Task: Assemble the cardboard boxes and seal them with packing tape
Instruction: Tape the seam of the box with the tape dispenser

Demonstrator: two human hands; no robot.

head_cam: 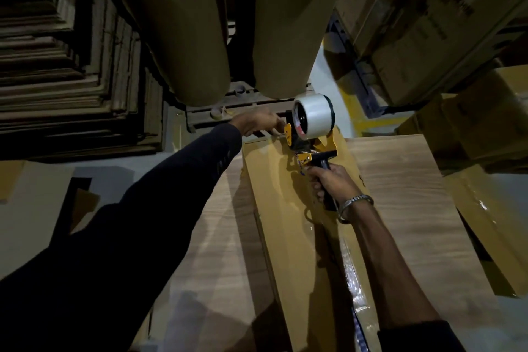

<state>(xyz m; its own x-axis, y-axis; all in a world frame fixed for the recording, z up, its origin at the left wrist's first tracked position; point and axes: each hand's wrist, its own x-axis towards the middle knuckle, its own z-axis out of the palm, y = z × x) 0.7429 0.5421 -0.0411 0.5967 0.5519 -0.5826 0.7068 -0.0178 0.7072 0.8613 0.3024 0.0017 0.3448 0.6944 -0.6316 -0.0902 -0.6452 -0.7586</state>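
Note:
A long yellow-brown cardboard box (274,208) lies on a wood-grain table (405,208), its far end near the table's back edge. A strip of clear tape (350,274) runs shiny along the box top under my right forearm. My right hand (328,177) grips the black handle of a yellow tape dispenser (311,134), which carries a roll of clear tape and stands on the box's far end. My left hand (258,121) reaches past the box's far end, its fingers at the dispenser's front by the tape end; what they pinch is hidden.
Two big brown paper rolls (183,37) stand behind the table. Stacks of flat cardboard (57,66) fill the left. Printed cartons (434,23) are piled at the upper right, with more yellow boxes (485,208) at the right of the table.

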